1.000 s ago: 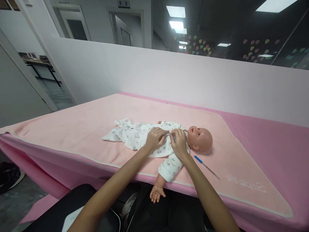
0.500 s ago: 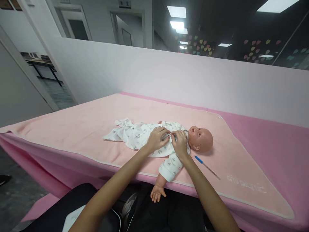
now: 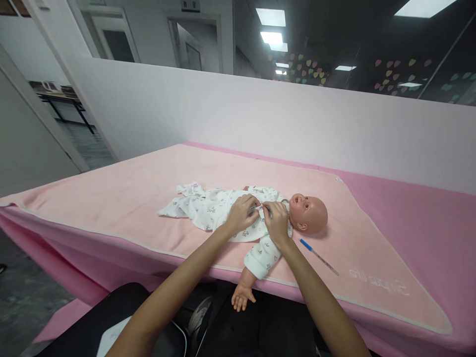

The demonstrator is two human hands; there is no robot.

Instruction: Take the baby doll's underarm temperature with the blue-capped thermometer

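A baby doll [image 3: 309, 214] lies on its back in a white printed outfit [image 3: 213, 206], its head to the right. Over the doll's chest, my left hand [image 3: 243, 210] is closed, with thumb and fingers pinching a thin white strip [image 3: 259, 208] that looks like a cloth tie. My right hand [image 3: 275, 218] pinches at the same strip from the other side, fingertips almost touching the left ones. Exactly how the strip runs between the fingers is hidden. The doll's near arm [image 3: 244, 290] hangs over the table's front edge, beneath my right wrist.
A slim rod with a blue end [image 3: 319, 257] lies on the pale pink mat [image 3: 130, 198], beside the doll's head. Darker pink cloth [image 3: 420, 218] covers the table under the mat. Behind stands a white partition [image 3: 260, 119] with dark glass above it.
Both hands stay over the doll's chest with small finger movements. A little more of the white strip shows between the fingertips. The view has shifted very slightly.
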